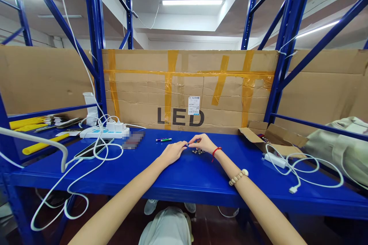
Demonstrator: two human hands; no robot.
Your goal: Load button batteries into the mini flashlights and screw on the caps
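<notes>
The work goes on at a blue metal shelf (184, 176) that serves as a table. It sits inside a tall blue rack (96, 38). Behind it stands a big brown cardboard wall (186, 84) with yellow tape and the letters LED. Long lights shine on the white ceiling.

Both hands meet near the middle of the shelf, close to the cardboard. The left hand (172, 152) and the right hand (203, 143) pinch a tiny blue thing (190, 144) between their fingertips. It is too small to tell what it is. A little pile of small dark round bits (198, 151) lies on the shelf just under the right hand. The right arm wears a red string and a bead bracelet.

Two pens (163, 139) lie just left of the hands. Farther left are a white power strip (105, 132) with chargers, a phone (92, 148) and looping white cables (86, 168). Yellow tubes (43, 144) lie at the far left. On the right are an open cardboard box (273, 138), another white cable (301, 164) and a pale cloth bag (342, 145). Nothing lies between the hands and the person.
</notes>
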